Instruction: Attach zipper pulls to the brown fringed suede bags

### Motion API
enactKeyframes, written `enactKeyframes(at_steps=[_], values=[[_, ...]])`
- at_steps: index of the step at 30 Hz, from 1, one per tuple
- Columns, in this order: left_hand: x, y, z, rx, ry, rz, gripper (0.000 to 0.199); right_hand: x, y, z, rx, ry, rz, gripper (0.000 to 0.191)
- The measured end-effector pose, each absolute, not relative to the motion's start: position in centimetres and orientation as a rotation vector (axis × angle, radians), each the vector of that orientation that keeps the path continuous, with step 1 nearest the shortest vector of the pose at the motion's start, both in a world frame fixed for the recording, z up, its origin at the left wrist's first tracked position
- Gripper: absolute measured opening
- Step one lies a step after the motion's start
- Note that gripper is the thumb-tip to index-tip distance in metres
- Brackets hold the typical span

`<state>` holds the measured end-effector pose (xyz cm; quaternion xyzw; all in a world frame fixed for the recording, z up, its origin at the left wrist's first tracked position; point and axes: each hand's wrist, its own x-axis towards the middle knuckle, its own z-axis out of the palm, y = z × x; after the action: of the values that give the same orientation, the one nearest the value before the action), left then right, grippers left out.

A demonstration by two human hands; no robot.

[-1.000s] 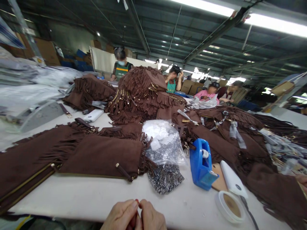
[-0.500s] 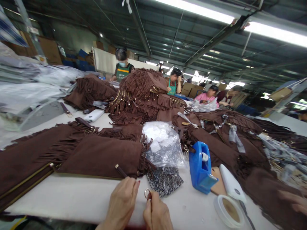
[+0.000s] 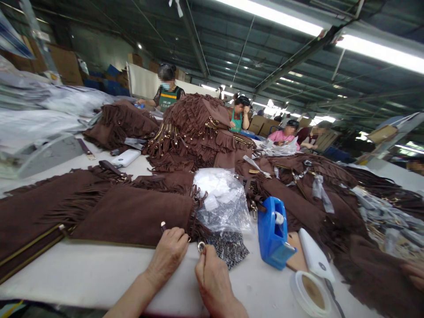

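Near the front of the white table, my left hand (image 3: 169,252) is closed on a short brown strap (image 3: 163,226) whose metal tip sticks up above the fingers. It is at the lower right edge of a brown fringed bag (image 3: 132,216) lying flat. My right hand (image 3: 212,271), a little to the right, pinches a small metal ring clasp (image 3: 201,246); whatever it joins is hidden by the fingers. Just beyond that hand lies a black and white patterned piece (image 3: 228,247), partly under a clear plastic bag of white pieces (image 3: 220,194).
A blue tape dispenser (image 3: 273,234), a white tape roll (image 3: 309,293) and a white phone-like device (image 3: 316,256) stand to the right. Brown fringed bags (image 3: 195,119) are heaped behind. Several people work beyond, and another person's hand (image 3: 414,274) shows at the right edge.
Both hands have moved forward, toward the bag's lower edge. My left hand now covers more of the strap. The ring clasp has moved up with my right hand. The view has shifted slightly.
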<state>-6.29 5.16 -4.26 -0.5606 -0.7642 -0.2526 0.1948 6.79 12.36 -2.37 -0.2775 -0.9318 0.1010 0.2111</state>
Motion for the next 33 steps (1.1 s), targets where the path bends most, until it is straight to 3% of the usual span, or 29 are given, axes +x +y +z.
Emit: enactKeyframes(at_steps=[13,33], values=[[-7.4,5.1,-5.3,-1.641,-2.185,-0.867,0.026,1.7,14.2,-4.2,-0.639,-2.747,0.004,0.013],[-8.1,5.2,-4.0,-1.668,-2.571,-0.929,0.011,1.0,14.1,-5.2,-0.504,-2.714,-0.178,0.008]])
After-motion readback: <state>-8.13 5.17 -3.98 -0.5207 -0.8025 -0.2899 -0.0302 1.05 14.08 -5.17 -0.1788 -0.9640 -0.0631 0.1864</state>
